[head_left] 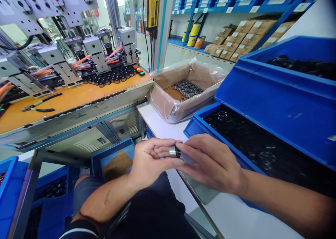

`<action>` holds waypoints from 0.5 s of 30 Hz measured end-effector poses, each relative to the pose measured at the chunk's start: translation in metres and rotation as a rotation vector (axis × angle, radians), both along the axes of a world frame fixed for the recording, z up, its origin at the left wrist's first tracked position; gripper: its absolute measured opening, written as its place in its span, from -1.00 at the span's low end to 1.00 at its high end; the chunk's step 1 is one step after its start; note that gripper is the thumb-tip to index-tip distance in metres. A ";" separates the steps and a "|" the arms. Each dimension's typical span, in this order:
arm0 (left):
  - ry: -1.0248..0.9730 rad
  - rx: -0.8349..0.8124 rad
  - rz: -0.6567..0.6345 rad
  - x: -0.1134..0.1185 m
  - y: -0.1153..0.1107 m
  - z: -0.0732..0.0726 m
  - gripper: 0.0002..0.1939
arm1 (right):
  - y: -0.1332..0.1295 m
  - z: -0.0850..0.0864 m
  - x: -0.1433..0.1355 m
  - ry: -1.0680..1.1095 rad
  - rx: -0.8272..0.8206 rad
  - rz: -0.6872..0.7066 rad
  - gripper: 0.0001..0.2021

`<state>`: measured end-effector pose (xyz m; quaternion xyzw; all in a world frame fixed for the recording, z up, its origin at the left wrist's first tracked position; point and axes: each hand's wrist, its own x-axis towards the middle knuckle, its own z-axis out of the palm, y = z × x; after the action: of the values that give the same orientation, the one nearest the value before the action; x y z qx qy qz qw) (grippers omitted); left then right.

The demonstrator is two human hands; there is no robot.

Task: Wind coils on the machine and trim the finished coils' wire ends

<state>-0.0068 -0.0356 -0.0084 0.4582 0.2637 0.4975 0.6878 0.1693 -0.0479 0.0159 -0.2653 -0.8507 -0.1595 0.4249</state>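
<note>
Between my two hands is a small round part (pixel 173 151), with a silver metal band and a black section at its right end. The fingers and thumb of my left hand (pixel 154 158) are closed around the silver side. My right hand (pixel 210 160) meets the part from the right, its fingertips and thumb pinched at the black end. Whether the black section is a separate piece cannot be made out, as my fingers partly cover it. Both hands are above the edge of the white table (pixel 236 214), beside a blue bin (pixel 195 125) of black pieces.
A plastic-lined carton (pixel 168 109) with several small round parts stands ahead. On the left, an orange workbench (pixel 76 99) bears machine fixtures, rows of dark round parts (pixel 110 77) and pliers (pixel 42 104). Another blue bin (pixel 275 99) is stacked at right; a blue crate (pixel 96 163) sits below.
</note>
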 end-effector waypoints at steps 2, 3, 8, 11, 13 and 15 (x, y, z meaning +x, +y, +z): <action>-0.030 0.065 0.052 0.005 -0.002 -0.002 -0.60 | -0.001 -0.001 0.000 -0.008 -0.005 0.001 -0.66; -0.038 0.118 0.079 0.005 -0.002 -0.003 -0.60 | -0.001 -0.001 0.000 -0.002 -0.016 0.010 -0.65; 0.174 0.627 0.224 -0.011 0.010 0.005 -0.55 | -0.006 -0.002 -0.002 0.085 -0.151 0.081 -0.65; 0.297 0.929 0.266 -0.019 0.017 0.010 -0.65 | -0.011 0.000 -0.008 0.131 -0.256 0.117 -0.72; 0.304 0.992 0.286 -0.019 0.018 0.010 -0.69 | -0.013 0.004 -0.012 0.122 -0.300 0.121 -0.74; 0.300 0.998 0.323 -0.018 0.016 0.009 -0.70 | -0.011 0.010 -0.008 0.079 -0.302 0.103 -0.76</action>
<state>-0.0250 -0.0192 0.0010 0.7486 0.1579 0.5907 0.2565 0.1614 -0.0592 0.0256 -0.2880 -0.8602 0.0027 0.4209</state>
